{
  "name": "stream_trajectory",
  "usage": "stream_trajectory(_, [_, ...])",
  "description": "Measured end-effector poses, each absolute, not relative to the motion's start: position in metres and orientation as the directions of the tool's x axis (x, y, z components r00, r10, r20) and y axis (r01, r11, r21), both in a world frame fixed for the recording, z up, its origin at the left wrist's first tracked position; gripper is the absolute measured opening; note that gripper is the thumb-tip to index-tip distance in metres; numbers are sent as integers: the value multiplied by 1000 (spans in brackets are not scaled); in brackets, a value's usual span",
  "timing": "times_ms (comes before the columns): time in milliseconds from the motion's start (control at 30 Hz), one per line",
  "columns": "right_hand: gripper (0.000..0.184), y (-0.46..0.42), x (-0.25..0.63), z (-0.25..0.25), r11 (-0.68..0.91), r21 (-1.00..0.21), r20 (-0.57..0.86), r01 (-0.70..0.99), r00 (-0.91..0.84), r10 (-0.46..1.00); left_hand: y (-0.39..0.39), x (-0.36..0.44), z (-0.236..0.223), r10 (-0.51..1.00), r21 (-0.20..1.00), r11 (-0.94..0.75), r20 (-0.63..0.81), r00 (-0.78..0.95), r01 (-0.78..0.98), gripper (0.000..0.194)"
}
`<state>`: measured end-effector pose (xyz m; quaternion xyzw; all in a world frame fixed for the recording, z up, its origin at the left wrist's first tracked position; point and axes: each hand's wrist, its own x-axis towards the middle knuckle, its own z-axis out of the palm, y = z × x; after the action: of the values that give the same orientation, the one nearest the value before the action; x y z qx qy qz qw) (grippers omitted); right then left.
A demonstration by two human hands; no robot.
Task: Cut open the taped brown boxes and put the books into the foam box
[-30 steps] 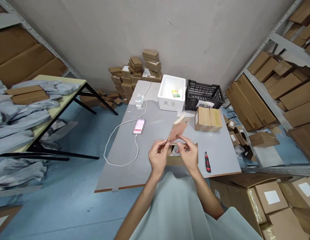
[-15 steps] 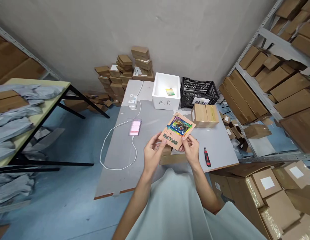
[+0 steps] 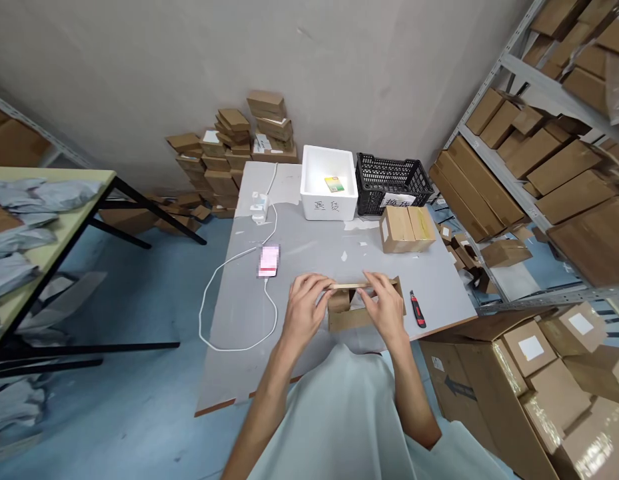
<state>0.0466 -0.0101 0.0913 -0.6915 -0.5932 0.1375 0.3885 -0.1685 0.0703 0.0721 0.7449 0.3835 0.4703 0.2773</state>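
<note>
I have the fingers of the left hand [image 3: 305, 307] and the right hand [image 3: 384, 308] grasping the opposite ends of a thin, flat, tan piece [image 3: 350, 286], turned edge-on to me. It shows in line with the far side of an open brown cardboard box [image 3: 356, 319] just below the fingers; I can't tell whether they touch. That box stands on a grey rectangular surface [image 3: 309, 250]. Right of the fingers lies a red-and-black box cutter [image 3: 418, 309]; beyond them, to the right, sit brown taped cartons [image 3: 403, 230]. Farther off are a white foam bin [image 3: 314, 211] holding a yellow-green card [image 3: 334, 184] and, beside it, a black plastic crate [image 3: 365, 193]. Left of the fingers, I see a pink-lit, pixelated device [image 3: 268, 261] with a white cable [image 3: 200, 313]. Well left of them, over the blue floor [image 3: 139, 400], stands a pale yellow table [image 3: 64, 230] carrying grey bags [image 3: 72, 193]; well right rise metal shelves [image 3: 554, 88] loaded with cartons. A plain grey wall [image 3: 189, 53] closes the far side.
</note>
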Motion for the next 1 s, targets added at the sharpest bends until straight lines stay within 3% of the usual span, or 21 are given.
stream_trajectory(67, [30,-14,42,85,37,-719,264,694,224,938,72,-169,72,814,772,-571,489,312,280,24])
stream_trajectory(133, [31,-16,39,82,61,-787,264,614,246,933,74,-169,74,841,797,-537,485,237,275,22])
stream_trajectory(267, [43,-9,42,86,31,-940,192,341,448,873,75,-166,75,936,910,-345,352,13,231,55])
stream_trajectory(400, [55,2,53,96,11,-996,55,91,497,866,63,-154,69,991,985,-132,127,52,113,47])
stream_trajectory(500, [59,8,63,105,11,-1000,16,15,463,886,50,-138,70,998,997,-58,57,24,57,46])
stream_trajectory(633, [60,26,79,127,39,-999,30,-12,430,902,51,-115,89,995,996,-88,88,-40,7,44])
stream_trajectory(833, [62,66,97,171,226,-972,174,-56,470,865,80,-82,139,972,976,-213,205,-115,-53,47])
stream_trajectory(1000, [66,61,102,168,236,-970,174,-58,515,839,62,-62,151,928,959,-279,283,-243,53,44])
